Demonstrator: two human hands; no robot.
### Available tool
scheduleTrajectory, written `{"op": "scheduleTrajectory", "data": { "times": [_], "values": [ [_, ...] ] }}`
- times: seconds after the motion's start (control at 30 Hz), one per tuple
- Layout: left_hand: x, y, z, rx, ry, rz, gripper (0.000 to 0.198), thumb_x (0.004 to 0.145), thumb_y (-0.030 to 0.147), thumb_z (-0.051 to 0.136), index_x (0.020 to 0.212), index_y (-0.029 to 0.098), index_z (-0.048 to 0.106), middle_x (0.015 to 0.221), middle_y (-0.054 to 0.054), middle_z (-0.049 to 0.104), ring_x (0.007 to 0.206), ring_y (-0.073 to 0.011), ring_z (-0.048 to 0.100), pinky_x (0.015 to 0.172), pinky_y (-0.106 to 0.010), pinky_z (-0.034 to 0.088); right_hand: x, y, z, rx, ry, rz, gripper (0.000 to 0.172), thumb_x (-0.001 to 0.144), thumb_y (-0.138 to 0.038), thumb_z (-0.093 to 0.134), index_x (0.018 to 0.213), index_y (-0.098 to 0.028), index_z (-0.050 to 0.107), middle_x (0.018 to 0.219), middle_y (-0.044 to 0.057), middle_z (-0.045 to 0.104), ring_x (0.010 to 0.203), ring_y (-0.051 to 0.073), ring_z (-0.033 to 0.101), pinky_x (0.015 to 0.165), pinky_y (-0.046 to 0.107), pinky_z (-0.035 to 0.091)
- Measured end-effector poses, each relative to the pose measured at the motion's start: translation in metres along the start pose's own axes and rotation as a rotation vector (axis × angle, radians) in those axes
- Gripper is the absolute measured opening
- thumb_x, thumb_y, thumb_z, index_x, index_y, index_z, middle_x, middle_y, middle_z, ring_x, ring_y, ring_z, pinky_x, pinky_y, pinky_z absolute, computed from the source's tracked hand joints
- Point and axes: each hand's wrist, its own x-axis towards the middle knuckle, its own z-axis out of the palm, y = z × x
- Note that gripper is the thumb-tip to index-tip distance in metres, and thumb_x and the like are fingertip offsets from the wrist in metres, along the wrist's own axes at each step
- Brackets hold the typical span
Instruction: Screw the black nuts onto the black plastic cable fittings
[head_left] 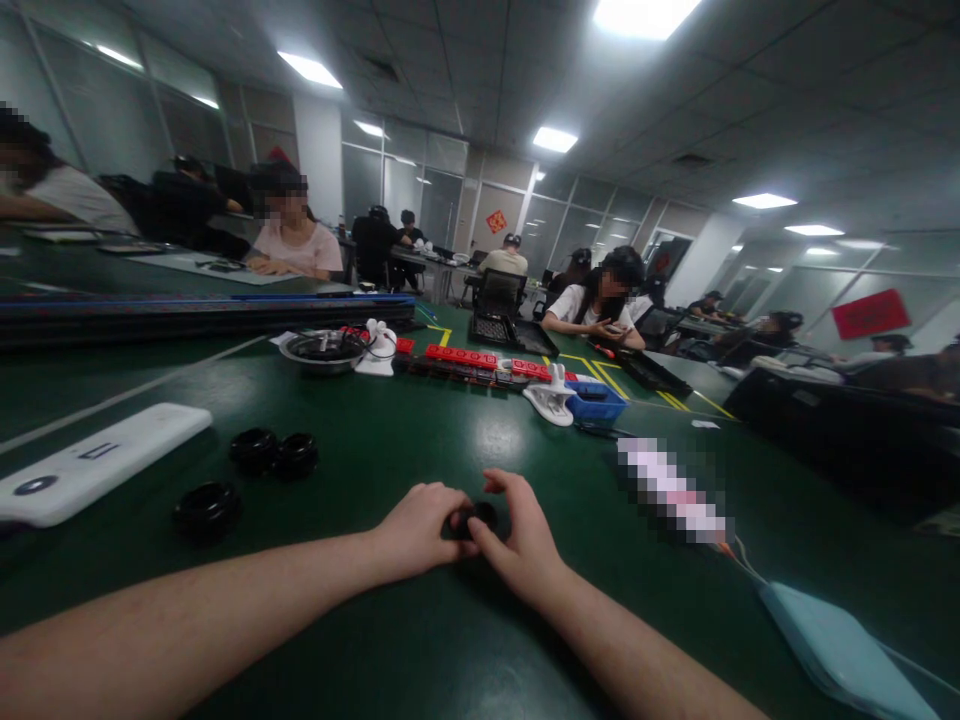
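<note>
My left hand (426, 527) and my right hand (523, 530) meet over the middle of the table, with fingers curled round a small black round piece (486, 515). It has a dark hollow, and the fingers cover much of it. My left fingertips and thumb grip its left side, while the right thumb presses on its front. To the left lie glossy black ring-shaped pieces: one ring (208, 510) nearer me, and a pair made up of a left ring (253, 451) and a right ring (296, 455) touching each other.
A long white device (105, 465) lies at the left. Further back are a metal bowl (322, 365), red strips (461, 356), a white clip-like stand (551, 400) and a blue bin (596, 402). At right, a blurred phone-like object (671, 490) and light-blue case (844, 645). People sit beyond.
</note>
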Motion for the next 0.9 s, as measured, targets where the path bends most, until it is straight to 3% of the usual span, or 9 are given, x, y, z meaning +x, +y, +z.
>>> {"op": "scheduleTrajectory", "data": {
  "times": [0.1,0.2,0.33,0.43,0.6,0.7,0.8,0.9],
  "values": [
    [-0.0004,0.0002,-0.0004,-0.007,0.001,0.007,0.024,0.069,0.039,0.062,0.083,0.02,0.058,0.08,0.0,0.061,0.075,-0.0196,0.054,0.068,-0.028,0.037,0.0011,0.0018,0.001,-0.022,0.013,0.041,0.042,0.071,-0.023,0.06,0.11,-0.017,0.045,0.094,0.008,0.054,0.089,0.023,0.052,0.08,0.04,0.044],
    [-0.0003,0.0004,-0.0003,-0.009,0.003,0.005,0.026,0.069,0.039,0.062,0.087,0.02,0.058,0.08,0.0,0.061,0.076,-0.0199,0.054,0.068,-0.028,0.038,0.0003,0.0009,-0.0012,0.041,-0.076,0.002,0.039,0.075,-0.017,0.054,0.112,-0.019,0.044,0.093,0.006,0.056,0.087,0.021,0.054,0.081,0.038,0.045],
    [0.0007,-0.0003,0.001,0.0,0.003,0.001,0.025,0.069,0.038,0.062,0.085,0.019,0.058,0.077,0.0,0.06,0.074,-0.0197,0.054,0.066,-0.028,0.037,-0.002,-0.0014,-0.0058,0.148,-0.148,-0.093,0.055,0.07,-0.005,0.043,0.122,-0.02,0.035,0.107,0.007,0.054,0.1,0.02,0.052,0.091,0.039,0.041],
    [0.0011,-0.0012,0.0018,0.005,0.006,0.002,0.025,0.069,0.04,0.062,0.081,0.019,0.057,0.076,0.001,0.059,0.073,-0.0191,0.053,0.066,-0.028,0.037,-0.0019,-0.001,-0.0059,0.115,-0.108,-0.062,0.052,0.071,-0.008,0.046,0.121,-0.019,0.036,0.113,0.009,0.051,0.106,0.022,0.048,0.093,0.041,0.039],
    [0.001,-0.0012,0.0018,0.001,0.005,0.013,0.025,0.071,0.042,0.059,0.08,0.02,0.057,0.076,0.001,0.059,0.073,-0.0185,0.053,0.067,-0.028,0.036,0.0002,0.0022,-0.0016,0.024,-0.048,0.051,0.045,0.073,-0.021,0.057,0.116,-0.018,0.041,0.101,0.008,0.054,0.094,0.023,0.053,0.084,0.041,0.044],
    [0.0014,-0.0016,0.0022,-0.003,0.002,0.011,0.024,0.071,0.041,0.059,0.081,0.019,0.057,0.076,0.001,0.059,0.073,-0.0188,0.053,0.066,-0.028,0.036,-0.0006,0.0012,-0.0024,0.061,-0.107,0.013,0.041,0.074,-0.015,0.051,0.114,-0.019,0.042,0.096,0.006,0.057,0.09,0.02,0.055,0.082,0.038,0.045],
    [0.0018,-0.0027,0.0031,-0.006,0.007,0.015,0.025,0.069,0.039,0.061,0.085,0.02,0.057,0.077,0.0,0.059,0.074,-0.0194,0.053,0.067,-0.028,0.037,-0.0022,-0.0017,-0.0054,0.125,-0.162,-0.081,0.052,0.069,-0.007,0.045,0.119,-0.019,0.038,0.108,0.008,0.055,0.1,0.02,0.052,0.089,0.039,0.042],
    [0.0014,-0.003,0.0033,-0.001,0.006,0.006,0.026,0.068,0.04,0.062,0.083,0.02,0.057,0.076,0.0,0.059,0.073,-0.0193,0.053,0.066,-0.028,0.037,-0.0021,-0.0028,-0.0067,0.105,-0.139,-0.071,0.054,0.07,-0.009,0.047,0.122,-0.019,0.035,0.116,0.01,0.05,0.108,0.023,0.048,0.093,0.042,0.038]
  ]
}}
